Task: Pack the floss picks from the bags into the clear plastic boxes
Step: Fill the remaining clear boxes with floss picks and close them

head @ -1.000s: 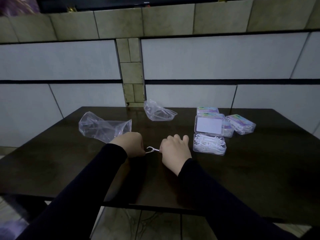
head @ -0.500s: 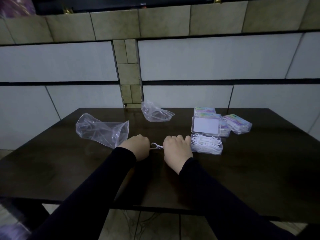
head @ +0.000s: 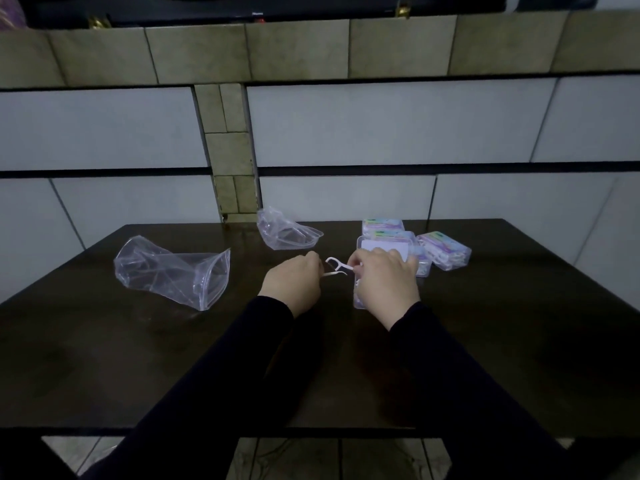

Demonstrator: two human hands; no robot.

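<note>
Left hand (head: 290, 284): centre of frame, just above the table (head: 104, 341); grip curled tight, pinching the handle end of a floss pick (head: 335, 267).
Right hand (head: 386, 284): right of centre, over the open box (head: 360, 299); fingers curled, grip closed on the other end of the same floss pick. Whether it holds more picks underneath: cannot tell.
Floss pick: white, spans the gap between the two hands, forked head raised toward the upper side.
Open box: clear plastic, mostly hidden under the right hand; only its left wall and raised lid (head: 384, 245) show. Contents hidden.
Closed boxes (head: 445, 251): three with coloured labels, upper right of centre, just behind and beside the open box.
Large bag (head: 173, 271): clear zip bag, left of centre, lying on its side with mouth toward the hands; looks empty.
Small bag (head: 287, 230): clear, crumpled, top centre of the table near the far edge.
Sleeves (head: 225, 368): dark, both forearms enter from the bottom of the frame.
Lighting: dim; fine detail limited.
</note>
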